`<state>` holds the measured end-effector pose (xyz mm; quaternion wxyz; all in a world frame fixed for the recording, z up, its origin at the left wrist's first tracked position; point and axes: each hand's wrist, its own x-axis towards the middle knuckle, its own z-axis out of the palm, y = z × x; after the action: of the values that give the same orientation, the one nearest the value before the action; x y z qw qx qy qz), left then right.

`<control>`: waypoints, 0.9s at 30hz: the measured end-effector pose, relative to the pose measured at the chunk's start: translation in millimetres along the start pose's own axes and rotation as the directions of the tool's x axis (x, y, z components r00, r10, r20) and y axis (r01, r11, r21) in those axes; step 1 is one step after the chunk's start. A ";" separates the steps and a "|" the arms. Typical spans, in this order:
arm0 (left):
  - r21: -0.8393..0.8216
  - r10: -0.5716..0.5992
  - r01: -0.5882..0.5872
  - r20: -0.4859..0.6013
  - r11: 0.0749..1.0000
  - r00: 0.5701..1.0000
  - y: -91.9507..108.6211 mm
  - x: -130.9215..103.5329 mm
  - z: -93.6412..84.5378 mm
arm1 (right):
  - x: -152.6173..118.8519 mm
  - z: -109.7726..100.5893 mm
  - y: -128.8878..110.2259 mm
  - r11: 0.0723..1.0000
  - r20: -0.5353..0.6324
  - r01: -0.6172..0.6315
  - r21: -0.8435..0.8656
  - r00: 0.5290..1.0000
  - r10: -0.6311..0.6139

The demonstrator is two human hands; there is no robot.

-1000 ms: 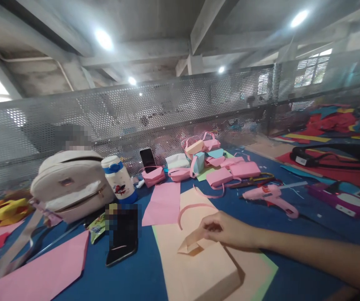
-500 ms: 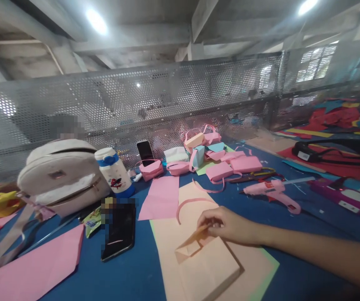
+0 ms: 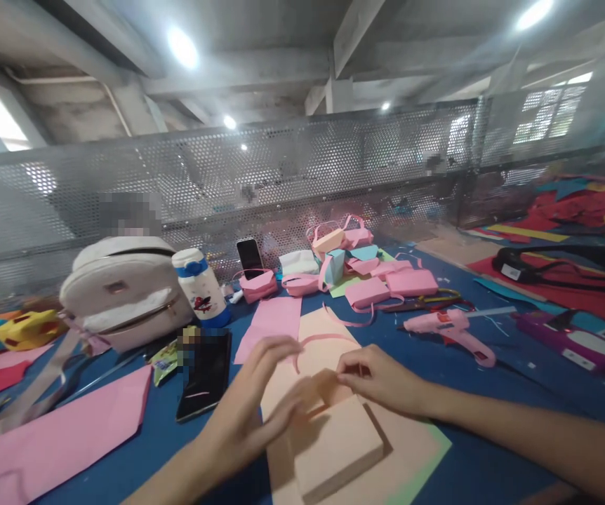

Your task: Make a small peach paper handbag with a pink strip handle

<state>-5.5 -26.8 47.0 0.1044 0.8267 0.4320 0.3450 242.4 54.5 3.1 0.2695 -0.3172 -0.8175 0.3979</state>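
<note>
Both hands are on the folded peach paper piece (image 3: 337, 449) that sits low in the middle of the blue table (image 3: 492, 393), on top of a bigger peach sheet (image 3: 413, 449). The right hand (image 3: 381, 379) comes in from 4 o'clock and pinches the flap at the far edge of the piece between thumb and fingertips. The left hand (image 3: 260, 400) comes up from 7 o'clock with its fingers spread and half curled — the lower fingertips touch the same flap from the other side, the upper ones hover free. A loose pink paper strip (image 3: 328, 339) curls just past the hands at 12 o'clock. At 11 o'clock from the piece lies a pink sheet (image 3: 271, 324), and at 10 o'clock a dark phone (image 3: 205, 375) lies flat, with a white bottle (image 3: 201, 287) and a white bag (image 3: 123, 294) further back that way. A bunch of small pink paper bags (image 3: 387, 284) is piled up at 1 o'clock, and a pink glue gun (image 3: 450, 328) rests at 2 o'clock, well apart from the hands. A big pink sheet (image 3: 65, 438) lies over at 9 o'clock — can't tell much about the colourful stuff beyond it.
</note>
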 end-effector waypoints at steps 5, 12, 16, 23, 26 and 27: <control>-0.370 -0.320 0.392 0.242 0.843 0.916 -11.1 9.3 28.8 | -1.7 3.4 0.7 1.000 -0.025 -0.020 0.003 0.999 0.020; -0.518 -0.425 0.484 0.237 0.705 0.873 -28.0 22.3 53.7 | -1.2 1.9 -9.3 0.999 0.061 -0.024 -0.030 0.998 0.026; -0.494 -0.438 0.500 0.246 0.711 0.865 -34.7 19.8 45.6 | -36.0 -24.5 -6.6 0.983 0.045 -0.105 -0.149 0.993 0.113; -0.416 -0.373 0.479 0.311 0.773 0.874 -42.2 11.4 35.6 | -147.4 -109.2 52.7 0.787 -0.390 -0.520 -0.332 0.835 0.388; -0.384 -0.364 0.467 0.313 0.797 0.877 -42.3 12.8 40.8 | -156.2 -133.7 68.4 0.729 -0.588 -0.598 -0.333 0.736 0.335; -0.368 -0.358 0.456 0.305 0.810 0.882 -41.7 13.1 42.5 | -151.5 -137.3 70.7 0.742 -0.586 -0.588 -0.321 0.739 0.332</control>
<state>0.9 14.1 2.2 0.4032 0.7035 0.4987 0.3064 458.0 43.3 -9.6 0.2686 -0.6634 -0.6842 0.1400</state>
